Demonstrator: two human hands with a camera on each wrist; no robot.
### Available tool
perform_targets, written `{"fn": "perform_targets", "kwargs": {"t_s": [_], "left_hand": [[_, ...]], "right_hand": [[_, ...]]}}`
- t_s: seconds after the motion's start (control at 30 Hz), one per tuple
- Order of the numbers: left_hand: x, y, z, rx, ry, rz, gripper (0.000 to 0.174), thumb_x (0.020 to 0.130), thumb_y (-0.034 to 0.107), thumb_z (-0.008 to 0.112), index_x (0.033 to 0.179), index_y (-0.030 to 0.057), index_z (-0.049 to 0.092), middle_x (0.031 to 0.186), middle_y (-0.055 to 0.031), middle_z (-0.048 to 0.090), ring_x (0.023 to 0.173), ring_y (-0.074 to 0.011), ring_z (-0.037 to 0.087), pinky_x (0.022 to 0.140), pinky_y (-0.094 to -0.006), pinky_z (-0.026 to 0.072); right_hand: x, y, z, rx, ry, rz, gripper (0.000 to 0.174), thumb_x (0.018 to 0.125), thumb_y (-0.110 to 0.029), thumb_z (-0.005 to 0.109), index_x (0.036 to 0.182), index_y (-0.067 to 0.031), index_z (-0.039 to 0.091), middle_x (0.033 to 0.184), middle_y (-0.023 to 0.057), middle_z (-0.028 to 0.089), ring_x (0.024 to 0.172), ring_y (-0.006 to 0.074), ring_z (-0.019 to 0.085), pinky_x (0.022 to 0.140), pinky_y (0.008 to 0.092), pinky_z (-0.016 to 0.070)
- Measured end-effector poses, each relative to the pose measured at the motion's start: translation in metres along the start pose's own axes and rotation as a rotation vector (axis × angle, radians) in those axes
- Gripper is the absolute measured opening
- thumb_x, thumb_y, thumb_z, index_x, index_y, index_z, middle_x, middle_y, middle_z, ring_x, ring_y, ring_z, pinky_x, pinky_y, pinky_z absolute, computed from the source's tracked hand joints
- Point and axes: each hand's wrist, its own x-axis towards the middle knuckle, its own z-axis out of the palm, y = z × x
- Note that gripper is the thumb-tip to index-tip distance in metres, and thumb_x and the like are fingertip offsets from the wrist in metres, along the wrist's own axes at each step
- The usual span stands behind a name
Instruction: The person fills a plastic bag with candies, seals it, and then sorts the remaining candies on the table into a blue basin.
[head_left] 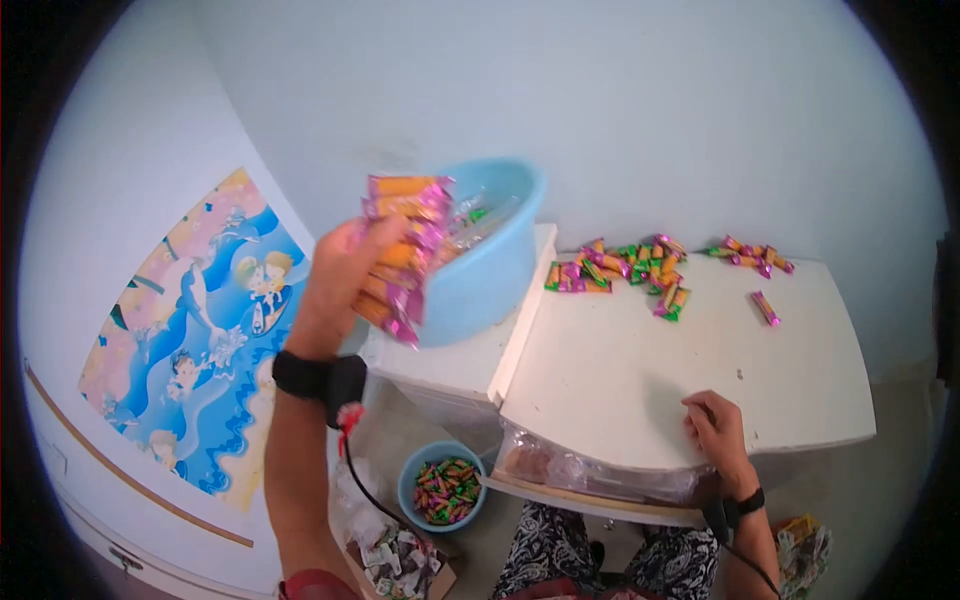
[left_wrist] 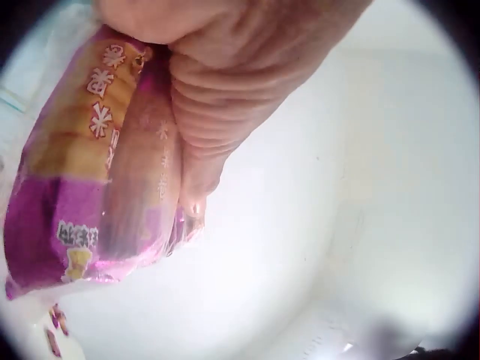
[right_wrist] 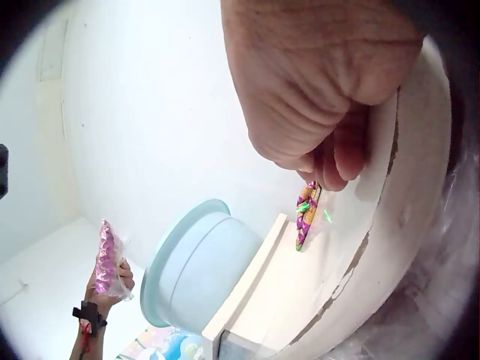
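Observation:
My left hand (head_left: pixel 345 275) is raised at the left, gripping a clear plastic bag of snack rolls (head_left: pixel 405 255) in purple and orange wrappers. Up close in the left wrist view, the bag (left_wrist: pixel 82 172) hangs from the hand and Chinese lettering shows on the wrappers. A blue tub (head_left: pixel 490 275) stands just behind and right of the bag, with plastic bags inside. My right hand (head_left: pixel 718 432) hovers by the front edge of the white table (head_left: pixel 620 370), its fingers loosely curled around nothing.
Loose wrapped rolls lie in a pile (head_left: pixel 640 265) along the table's back, with a smaller cluster (head_left: pixel 750 257) and a single roll (head_left: pixel 765 308) at the right. Plastic bags fill an open drawer (head_left: pixel 590 495) under the table edge. A small blue basin (head_left: pixel 405 490) of rolls sits on the floor.

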Motion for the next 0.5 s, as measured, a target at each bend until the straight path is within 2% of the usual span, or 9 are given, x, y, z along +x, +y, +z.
{"fn": "perform_targets", "kwargs": {"t_s": [0.1,0.2,0.3,0.4,0.43,0.5], "left_hand": [[0.049,-0.006,-0.058,0.238,0.217,-0.03,0.044,0.098,0.032,0.077,0.124,-0.0026,0.067,0.106,-0.0069,0.076,0.089,-0.0109,0.074,0.077,-0.0264,0.0602],[0.08,-0.023,-0.098,0.342,0.214,-0.039,0.046,0.093,0.034,0.083,0.114,-0.0057,0.071,0.102,-0.0098,0.077,0.084,-0.0123,0.074,0.072,-0.0277,0.0599],[0.117,-0.059,-0.139,0.566,0.23,-0.114,0.061,0.084,0.043,0.088,0.109,-0.0095,0.07,0.101,-0.0184,0.076,0.084,-0.0233,0.076,0.072,-0.0348,0.0584],[0.147,-0.085,-0.167,1.108,0.358,-0.241,0.079,0.077,0.055,0.089,0.112,-0.013,0.068,0.107,-0.026,0.074,0.096,-0.0331,0.074,0.079,-0.0415,0.0574],[0.148,-0.09,-0.172,1.131,0.332,-0.276,0.088,0.075,0.061,0.086,0.116,-0.0147,0.067,0.113,-0.0313,0.071,0.106,-0.0372,0.072,0.085,-0.0437,0.0568],[0.16,-0.103,-0.182,1.182,0.298,-0.314,0.089,0.077,0.06,0.085,0.12,-0.0161,0.065,0.116,-0.032,0.071,0.107,-0.0375,0.072,0.086,-0.0429,0.0567]], "right_hand": [[0.0,-0.004,0.0,0.001,0.005,0.025,0.012,0.104,-0.005,0.061,0.108,0.0009,0.07,0.077,0.0041,0.066,0.066,0.0087,0.061,0.058,0.0261,0.0498],[0.0,-0.003,0.0,-0.009,-0.006,0.027,0.011,0.104,-0.004,0.06,0.107,0.0015,0.07,0.078,0.004,0.066,0.066,0.0091,0.061,0.059,0.0254,0.0495],[0.001,-0.003,0.0,-0.011,-0.003,0.047,0.011,0.104,-0.003,0.06,0.107,0.0023,0.069,0.078,0.0042,0.066,0.065,0.009,0.06,0.056,0.0252,0.0485],[0.002,-0.008,0.001,0.013,-0.009,0.095,0.01,0.103,-0.003,0.06,0.106,0.0023,0.068,0.077,0.0043,0.065,0.064,0.0086,0.059,0.055,0.0248,0.0471],[0.002,-0.009,0.0,0.002,-0.015,0.086,0.01,0.103,-0.003,0.06,0.107,0.0023,0.068,0.078,0.0044,0.065,0.064,0.0084,0.059,0.054,0.0247,0.0469],[0.002,-0.01,-0.001,-0.017,-0.026,0.071,0.01,0.103,-0.003,0.06,0.107,0.0023,0.068,0.078,0.0045,0.065,0.064,0.008,0.058,0.054,0.0244,0.0464]]}}
